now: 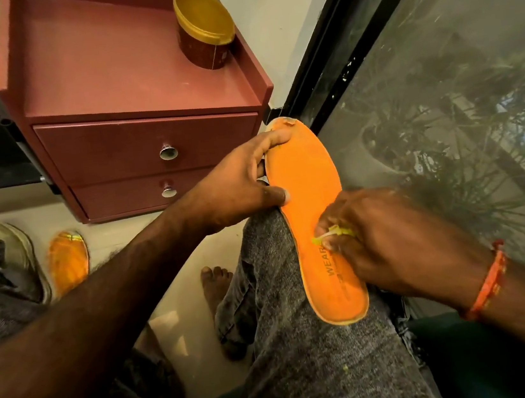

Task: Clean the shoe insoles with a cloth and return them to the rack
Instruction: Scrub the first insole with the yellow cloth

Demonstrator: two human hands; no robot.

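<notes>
An orange insole (310, 192) lies lengthwise along my right knee, toe end pointing away, with dark lettering near its heel. My left hand (239, 185) grips its left edge near the toe, thumb on top and fingers curled around the rim. My right hand (387, 242) presses a small yellow-green cloth (332, 233) onto the insole's middle, pinched between the fingers so only a scrap shows. A second orange insole (68, 261) lies on the floor at the left, beside a pale shoe (4, 252).
A reddish-brown two-drawer cabinet (147, 147) stands ahead with a gold-lidded jar (203, 29) on top. A glass window with a black frame (328, 53) runs along the right. My bare foot (215, 282) rests on the pale floor between my knees.
</notes>
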